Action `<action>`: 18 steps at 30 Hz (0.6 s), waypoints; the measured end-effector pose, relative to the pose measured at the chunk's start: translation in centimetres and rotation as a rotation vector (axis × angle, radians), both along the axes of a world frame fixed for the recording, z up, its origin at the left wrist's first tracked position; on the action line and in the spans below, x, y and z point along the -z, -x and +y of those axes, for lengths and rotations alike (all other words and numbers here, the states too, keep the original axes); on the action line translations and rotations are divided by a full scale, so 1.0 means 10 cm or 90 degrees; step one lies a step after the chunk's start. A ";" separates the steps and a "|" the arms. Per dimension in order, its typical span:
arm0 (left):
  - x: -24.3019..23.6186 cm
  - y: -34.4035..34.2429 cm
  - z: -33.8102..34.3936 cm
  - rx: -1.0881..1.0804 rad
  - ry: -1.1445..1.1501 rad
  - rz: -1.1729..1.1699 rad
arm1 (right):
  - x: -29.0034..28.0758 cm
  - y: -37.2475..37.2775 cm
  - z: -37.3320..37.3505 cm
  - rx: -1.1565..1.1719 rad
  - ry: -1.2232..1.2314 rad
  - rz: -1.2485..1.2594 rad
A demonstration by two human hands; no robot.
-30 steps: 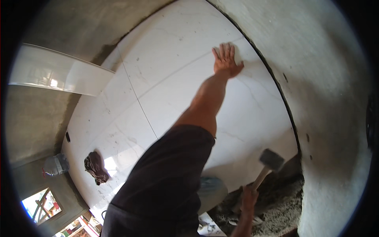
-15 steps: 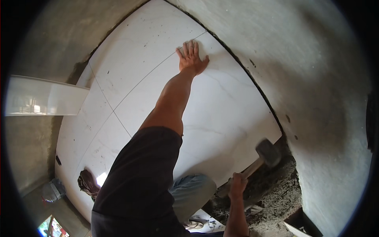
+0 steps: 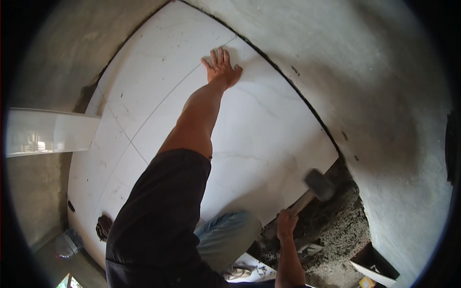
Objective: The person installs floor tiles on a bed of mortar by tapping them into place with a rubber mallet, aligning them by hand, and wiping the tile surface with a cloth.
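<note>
My left hand [image 3: 223, 71] lies flat with its fingers spread on a large white marble-look floor tile [image 3: 259, 129], close to a joint line and the right wall. In my right hand [image 3: 286, 223] is the wooden handle of a rubber mallet [image 3: 319, 185], gripped with fingers wrapped round it. The mallet's dark head is blurred and sits over the tile's near right edge, beside the wall; I cannot tell whether it touches the tile. Below that edge lies rough grey mortar [image 3: 341, 235].
Grey plastered walls [image 3: 384, 105] rise at both sides. From the left wall juts a glossy white ledge [image 3: 53, 132]. A dark crumpled cloth [image 3: 103, 227] and a clear plastic bottle [image 3: 68, 243] lie at lower left. An open box-like container [image 3: 374, 266] stands at lower right.
The whole view has shifted slightly, with tile and left arm now further left. The mallet head has moved a little to the left. My left hand stays pressed on the tile.
</note>
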State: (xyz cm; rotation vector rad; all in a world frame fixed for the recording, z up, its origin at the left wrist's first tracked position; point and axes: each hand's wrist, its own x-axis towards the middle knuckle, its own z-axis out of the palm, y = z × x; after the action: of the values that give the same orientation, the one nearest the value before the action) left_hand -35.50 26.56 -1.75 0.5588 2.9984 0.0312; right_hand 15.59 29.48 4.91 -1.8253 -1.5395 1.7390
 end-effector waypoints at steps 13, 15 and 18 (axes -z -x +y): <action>0.17 0.35 0.30 0.142 -0.007 0.047 | 0.14 -0.17 0.00 -0.059 0.036 -0.105; 0.13 0.38 0.29 0.140 0.007 0.052 | 0.16 -0.05 -0.03 -0.044 0.008 -0.136; 0.14 0.42 0.24 0.138 0.004 0.054 | -0.14 0.04 0.02 -0.057 0.100 -0.104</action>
State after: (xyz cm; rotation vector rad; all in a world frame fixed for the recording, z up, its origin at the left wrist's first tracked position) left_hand -39.68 28.99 -3.15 0.9021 2.9975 -0.0184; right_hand 15.22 29.67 6.33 -2.0488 -1.6087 1.8389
